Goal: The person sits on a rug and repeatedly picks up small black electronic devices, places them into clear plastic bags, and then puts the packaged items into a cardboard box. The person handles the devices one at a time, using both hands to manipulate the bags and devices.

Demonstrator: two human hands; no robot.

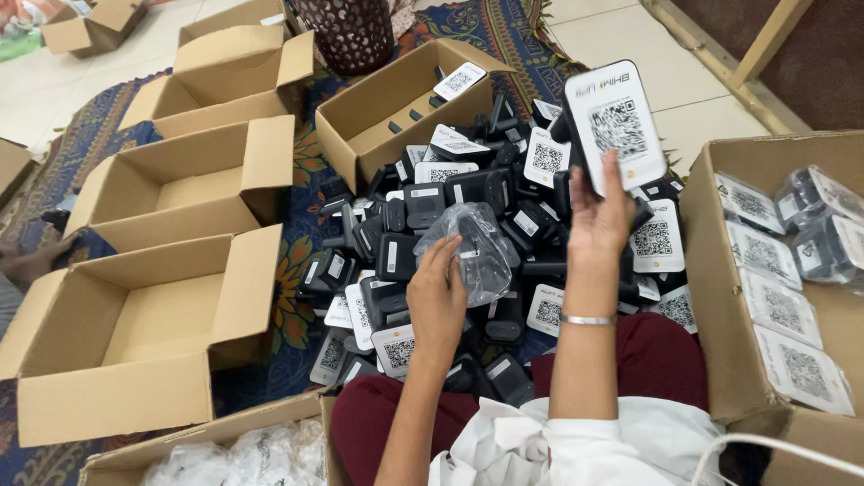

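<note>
**Position of the raised device relative to the bag-holding hand**

The right hand point(601, 216) grasps a black device with a white code label point(615, 121), fingers wrapped around its lower edge. The device is held upright above the hand, label facing the camera. Its long axis runs near vertical, leaning slightly toward the far left.

The left hand point(438, 292) grips a clear plastic bag point(472, 241), fingers closed on the near-left edge of the bag. The bag extends up and to the right of this hand, crumpled. Whether its mouth is open cannot be determined.

Relation: the device lies to the right of the bag and higher, well apart from it. The right hand is the nearer hand to the device; the left hand is the nearer hand to the bag. The bag sits between the two hands, closer to the left one.

Surroundings: below and beyond both hands lies a pile of similar black devices point(432, 202) on a patterned rug point(297, 270). To the right of the right hand stands a cardboard box of bagged devices point(720, 297). To the left of the left hand stand empty cardboard boxes point(180, 324).
</note>
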